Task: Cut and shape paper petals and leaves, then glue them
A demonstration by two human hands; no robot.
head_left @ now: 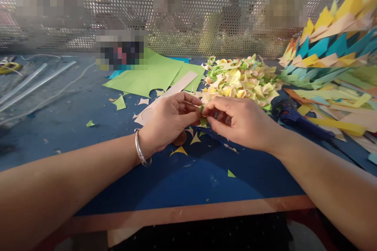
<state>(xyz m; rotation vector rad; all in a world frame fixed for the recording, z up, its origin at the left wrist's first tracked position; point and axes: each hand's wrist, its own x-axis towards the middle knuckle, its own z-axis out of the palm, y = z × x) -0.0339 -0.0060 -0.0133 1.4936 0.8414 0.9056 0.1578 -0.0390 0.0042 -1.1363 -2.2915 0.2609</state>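
Note:
Between my fingertips is a small green paper piece [202, 119], partly hidden by the fingers. My left hand [173, 119], with a silver bracelet [139, 147] at the wrist, pinches it from the left. From the right, the bent fingers of my right hand [238, 119] close on the same piece. A pale pink paper strip [184, 82] runs out beyond my left hand. Just past my right hand is a heap of small folded paper pieces [238, 80] in cream, yellow and green. Paper scraps [195, 139] lie under my hands, beside a round brown object [180, 138] mostly covered by my left hand.
Green paper sheets [147, 72] lie at the back. A blue glue gun [306, 121] rests at right near paper strips [344, 102] and a layered pointed-paper construction [332, 43]. Clear sticks [38, 86] lie at left. A perforated metal panel [188, 35] bounds the blue table [182, 184].

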